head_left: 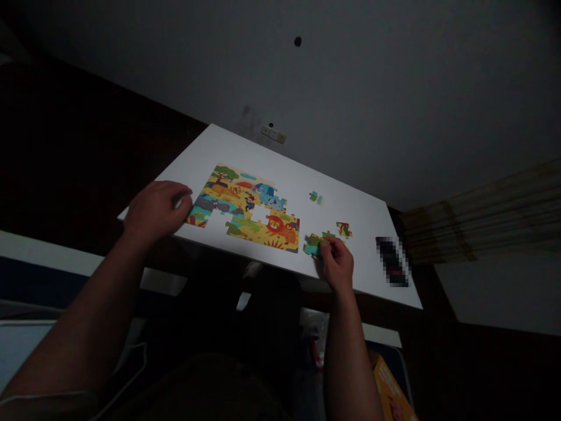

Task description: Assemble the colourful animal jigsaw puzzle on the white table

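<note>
A partly joined animal jigsaw puzzle [223, 190] lies on the white table [350, 202], with gaps in its middle and along its near edge. My left hand [160, 210] rests at the puzzle's left edge, thumb and fingers apart and holding nothing. To the right of the puzzle, my right hand [337, 260] pinches a green and teal puzzle piece [312, 244] just over the tabletop. Other loose pieces partly show behind that hand. Farther back lies a loose blue and green piece [316, 197]. A yellow and brown piece [344, 228] lies beyond my right hand.
A pixelated dark object [393, 261] lies at the table's right end. Behind the table stands a grey wall with a socket strip [274, 134]. A curtain [460, 219] hangs on the right. An orange box [392, 389] is below, by my right forearm.
</note>
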Available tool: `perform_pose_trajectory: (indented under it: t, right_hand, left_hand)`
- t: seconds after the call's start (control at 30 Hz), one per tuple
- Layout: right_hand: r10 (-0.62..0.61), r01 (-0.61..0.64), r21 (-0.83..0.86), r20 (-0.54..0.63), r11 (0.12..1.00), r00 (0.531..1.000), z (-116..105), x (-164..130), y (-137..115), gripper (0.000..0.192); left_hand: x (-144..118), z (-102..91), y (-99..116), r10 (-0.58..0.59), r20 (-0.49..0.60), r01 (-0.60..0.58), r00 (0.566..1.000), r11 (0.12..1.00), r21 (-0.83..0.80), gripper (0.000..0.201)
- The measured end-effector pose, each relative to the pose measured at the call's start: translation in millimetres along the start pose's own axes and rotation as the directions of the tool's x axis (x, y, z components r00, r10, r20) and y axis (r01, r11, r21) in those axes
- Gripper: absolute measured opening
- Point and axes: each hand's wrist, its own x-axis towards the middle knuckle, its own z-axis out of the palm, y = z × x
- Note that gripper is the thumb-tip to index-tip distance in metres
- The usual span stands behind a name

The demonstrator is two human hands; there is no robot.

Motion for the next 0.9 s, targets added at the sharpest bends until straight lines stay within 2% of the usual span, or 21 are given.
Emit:
perform_pose_trajectory:
  t: [0.37, 0.63, 0.9]
  right_hand:
    - [0.000, 0.000, -0.014, -0.001, 1.000, 1.000, 0.7, -0.2, -0.3, 0.043]
    - [0.005, -0.005, 0.002, 0.000, 1.000, 1.000, 1.7, -0.4, -1.7, 0.043]
    - [-0.002, 0.002, 0.006, -0.008, 1.000, 1.000, 1.3, 0.2, 1.2, 0.044]
  left_hand:
    - [-0.4, 2.7, -5.2, 0.043, -0.007, -0.044, 0.999, 0.999, -0.028, 0.052]
    - [0.2, 0.6, -4.4, 0.039, 0.037, -0.040, 0.999, 0.999, 0.030, 0.051]
    - [1.1, 1.3, -4.6, 0.077, 0.028, -0.079, 0.997, 0.995, 0.057, 0.054]
